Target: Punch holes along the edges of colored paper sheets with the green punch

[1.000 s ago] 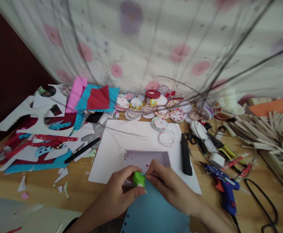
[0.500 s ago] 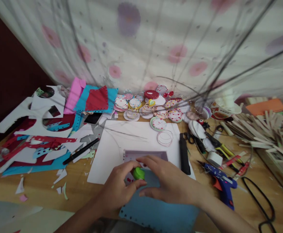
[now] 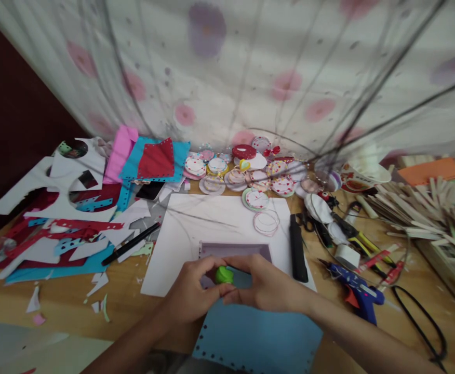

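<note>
Running nearest first: rectangular blue sheet point(image 3: 258, 332), paper or thin foam, in front of the person, dark hole-like marks along its left side and near edge, a few down the right; that part looks done. Far edge runs up behind the hands, can't see if marked, so probably partway through, with that stretch maybe left. Left hand point(image 3: 192, 288) has thumb and index finger pinching a small rounded bright-green plastic piece point(image 3: 224, 275), likely a hole punch; it sits between those two fingertips, right at the sheet's far end. Right hand point(image 3: 274, 288) is arched, thumb and index tips apart, close by the green piece's right side, blue showing inside the curve; can't tell if they grip sheet or green piece, nor whether the sheet is in a slot. Just beyond the hands, shallow purple tray-like box point(image 3: 235, 249) on large white paper sheet point(image 3: 212, 218); blue plastic glue gun point(image 3: 356, 285) off right, apart from hands. Farther back, row of round white dotted paper discs point(image 3: 259, 181), then pale flowered curtain point(image 3: 243, 62).
</note>
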Tool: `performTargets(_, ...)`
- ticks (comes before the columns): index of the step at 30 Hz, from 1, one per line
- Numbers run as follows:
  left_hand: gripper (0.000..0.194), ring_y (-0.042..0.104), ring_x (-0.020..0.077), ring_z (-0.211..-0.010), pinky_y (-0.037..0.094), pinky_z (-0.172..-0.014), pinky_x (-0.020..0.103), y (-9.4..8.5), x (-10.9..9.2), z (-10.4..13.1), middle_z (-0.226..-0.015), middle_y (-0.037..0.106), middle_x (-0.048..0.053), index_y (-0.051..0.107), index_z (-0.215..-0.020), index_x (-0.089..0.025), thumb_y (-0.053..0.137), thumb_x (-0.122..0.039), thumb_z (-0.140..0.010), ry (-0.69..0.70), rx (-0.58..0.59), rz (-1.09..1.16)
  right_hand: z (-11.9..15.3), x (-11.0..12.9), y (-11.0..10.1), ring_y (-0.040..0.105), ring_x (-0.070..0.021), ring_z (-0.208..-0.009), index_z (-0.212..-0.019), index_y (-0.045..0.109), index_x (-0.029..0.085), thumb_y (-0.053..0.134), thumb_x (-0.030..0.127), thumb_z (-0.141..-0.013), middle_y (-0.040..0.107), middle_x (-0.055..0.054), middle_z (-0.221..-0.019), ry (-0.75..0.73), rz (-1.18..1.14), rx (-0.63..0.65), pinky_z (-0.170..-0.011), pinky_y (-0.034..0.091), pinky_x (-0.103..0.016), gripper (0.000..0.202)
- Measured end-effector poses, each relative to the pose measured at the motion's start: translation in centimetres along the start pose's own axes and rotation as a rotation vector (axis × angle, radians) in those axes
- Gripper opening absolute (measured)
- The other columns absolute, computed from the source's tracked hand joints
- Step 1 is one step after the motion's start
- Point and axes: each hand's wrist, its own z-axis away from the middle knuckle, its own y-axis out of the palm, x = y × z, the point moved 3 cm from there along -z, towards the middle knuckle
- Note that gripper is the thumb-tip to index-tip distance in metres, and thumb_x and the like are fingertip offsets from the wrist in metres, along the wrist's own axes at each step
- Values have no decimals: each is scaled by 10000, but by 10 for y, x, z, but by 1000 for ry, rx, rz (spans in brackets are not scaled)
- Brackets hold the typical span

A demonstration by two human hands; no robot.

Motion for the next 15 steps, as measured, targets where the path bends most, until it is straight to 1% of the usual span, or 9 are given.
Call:
performTargets(4, 142, 633, 169, -719, 475, -658, 234, -1, -1, -2, -739, 702, 1, 688, -839, -174, 700, -173, -697, 15, 10, 11, 0, 3, -2, 617, -230, -1039, -1215, 599, 197, 757, 306, -735, 690, -39, -1085, -42, 71, 6, -915, 467, -347, 517)
performTargets(9, 224, 646, 165, -734, 488, -688, 234, -2, -3, -2, -767, 722, -6, 702, -888, -180, 674, -107, -678, 22, -29, -23, 0, 2, 0, 637, -222, -982, -1188, 612, 178, 694, 231, -796, 698, -54, -1042, -42, 94, -48, -878, 484, -344, 404)
performTargets(15, 204, 663, 174, -733, 508, -672, 240, 0, 1, -1, -771, 730, 4, 705, -896, -174, 689, -152, -693, 25, -8, 19, 0, -1, 3, 649, -224, -963, -1183, 632, 202, 680, 234, -805, 716, -34, -1035, -63, 62, -44, -853, 491, -333, 383)
